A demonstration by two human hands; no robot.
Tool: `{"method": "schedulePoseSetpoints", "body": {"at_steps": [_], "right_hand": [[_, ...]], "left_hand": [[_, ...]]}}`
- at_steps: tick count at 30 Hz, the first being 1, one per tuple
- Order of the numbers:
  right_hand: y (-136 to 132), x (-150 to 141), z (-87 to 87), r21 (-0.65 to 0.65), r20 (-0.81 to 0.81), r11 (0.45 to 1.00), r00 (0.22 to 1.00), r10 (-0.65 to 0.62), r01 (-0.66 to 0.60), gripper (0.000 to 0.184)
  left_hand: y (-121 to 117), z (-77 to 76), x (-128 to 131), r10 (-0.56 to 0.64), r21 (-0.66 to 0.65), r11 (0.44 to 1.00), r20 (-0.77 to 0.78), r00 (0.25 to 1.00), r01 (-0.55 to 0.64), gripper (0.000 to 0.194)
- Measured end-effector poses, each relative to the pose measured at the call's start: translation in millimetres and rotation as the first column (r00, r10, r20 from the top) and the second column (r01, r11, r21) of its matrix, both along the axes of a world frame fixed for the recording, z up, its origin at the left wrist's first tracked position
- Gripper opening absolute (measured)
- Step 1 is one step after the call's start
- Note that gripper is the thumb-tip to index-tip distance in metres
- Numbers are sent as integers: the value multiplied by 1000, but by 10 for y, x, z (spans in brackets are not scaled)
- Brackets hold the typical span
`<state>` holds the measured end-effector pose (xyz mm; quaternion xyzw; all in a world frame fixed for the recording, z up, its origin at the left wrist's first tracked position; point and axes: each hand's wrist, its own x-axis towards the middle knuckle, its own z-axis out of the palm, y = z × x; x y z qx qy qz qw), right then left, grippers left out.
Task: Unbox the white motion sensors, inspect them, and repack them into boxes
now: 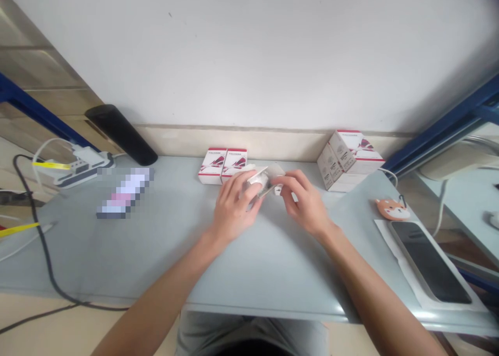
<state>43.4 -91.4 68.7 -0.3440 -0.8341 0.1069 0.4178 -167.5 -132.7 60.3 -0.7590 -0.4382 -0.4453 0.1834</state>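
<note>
Over the middle of the desk, my left hand (pixel 236 205) is closed around a small open box (pixel 258 177), whose pale flaps stick up. Thumb on the near side, fingers on the far side, it keeps the box tilted. At the box's right edge my right hand (pixel 302 200) has thumb and forefinger pinched together. What they grip, perhaps a flap or some clear wrapping, is too blurred to tell. Just behind my left hand stand two white and red printed boxes (pixel 223 165), side by side.
A stack of several similar boxes (pixel 349 161) stands at the back right. Further right lie an orange animal-face case (pixel 392 209) and a phone (pixel 431 262) on white paper. On the left are a blurred-out lit screen (pixel 127 192), a black cylinder (pixel 122 135), a power strip (pixel 83 166) and cables.
</note>
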Motion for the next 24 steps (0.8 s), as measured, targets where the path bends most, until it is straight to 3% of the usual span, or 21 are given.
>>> {"method": "schedulePoseSetpoints", "body": {"at_steps": [3,7,11,13,16,19,22,24], "right_hand": [[12,24,14,15,-52,1000,999,-17,17,26],[126,133,4,-78,-24,990,993,-120,117,19],[279,286,-72,-227,311,918,918,-248,325,21],[328,344,-139,-277,479,883,851,-215,379,25],[352,378,-224,-289,571,873,803,-172,393,33],[315,340,-200,-218,488,907,845,-218,359,43],[210,243,-47,-87,156,951,947,-282,297,36],[107,160,70,32,-83,976,974,-211,214,21]], "left_hand": [[16,10,-26,-12,-34,999,51,999,14,52],[62,-12,-98,7,-92,996,176,984,9,53],[99,-48,-146,-17,-96,994,263,965,44,54],[106,-56,-150,-47,-85,994,274,961,73,56],[103,-53,-144,-94,-82,990,239,967,116,56],[89,-43,-133,-126,-107,983,202,971,150,57],[71,-44,-115,-144,-98,982,144,979,159,60],[58,-56,-93,-162,-71,983,83,983,168,62]]}}
